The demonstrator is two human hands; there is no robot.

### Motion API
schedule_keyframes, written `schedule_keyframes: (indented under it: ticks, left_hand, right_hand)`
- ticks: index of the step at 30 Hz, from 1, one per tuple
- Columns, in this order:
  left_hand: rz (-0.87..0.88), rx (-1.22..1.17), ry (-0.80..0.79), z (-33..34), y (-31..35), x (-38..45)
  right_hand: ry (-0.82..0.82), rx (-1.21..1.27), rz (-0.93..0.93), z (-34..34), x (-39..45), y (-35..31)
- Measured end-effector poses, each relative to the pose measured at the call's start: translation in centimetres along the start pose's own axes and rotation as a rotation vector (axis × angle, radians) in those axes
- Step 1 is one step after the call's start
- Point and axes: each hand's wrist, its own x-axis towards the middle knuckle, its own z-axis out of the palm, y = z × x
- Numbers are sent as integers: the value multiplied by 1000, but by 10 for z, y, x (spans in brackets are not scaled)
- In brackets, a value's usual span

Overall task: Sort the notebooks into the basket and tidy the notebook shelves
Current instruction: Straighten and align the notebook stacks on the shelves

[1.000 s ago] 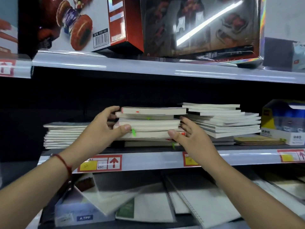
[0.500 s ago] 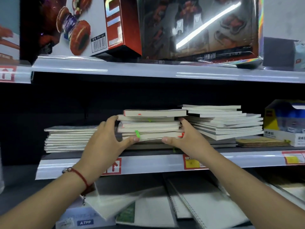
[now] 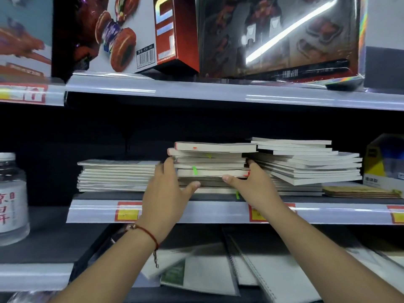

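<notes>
A middle stack of notebooks (image 3: 211, 162) with green and red tags lies on the middle shelf (image 3: 196, 212). My left hand (image 3: 168, 189) grips its left end, fingers up the side and thumb underneath. My right hand (image 3: 251, 184) grips the right end the same way, thumb under the lower books. A flatter pile of notebooks (image 3: 115, 174) lies to the left, and a fanned, uneven stack (image 3: 306, 162) leans to the right. No basket is visible.
Toy boxes (image 3: 273, 36) fill the top shelf. A yellow and blue box (image 3: 384, 162) and thin brown pads (image 3: 358, 191) sit far right. A clear jar (image 3: 11, 197) stands at the left. Spiral notebooks (image 3: 251, 272) lie loosely on the lower shelf.
Both hands slid from the front of the middle stack to clamp its ends, thumbs going underneath. The upper books look squared and slightly raised off the lower ones.
</notes>
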Motion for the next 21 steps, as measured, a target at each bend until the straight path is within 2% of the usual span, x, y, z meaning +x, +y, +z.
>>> schedule_keyframes:
  ticks: [3,10,16,21]
  left_hand:
    - [-103,-137,33,-15,-2,-14]
    - [-267,-10,-95,-27,-13,4]
    - [-264,-32,-140,-17,-13,6]
    - [-297,5,-242,-8,-1,10]
  right_hand:
    - [-20,-15,21,-4,0,4]
    - [-42,-9,24,-7,3,7]
    - [-21,-20,18,-6,4,11]
    - [-33,-26,15,-8,5,11]
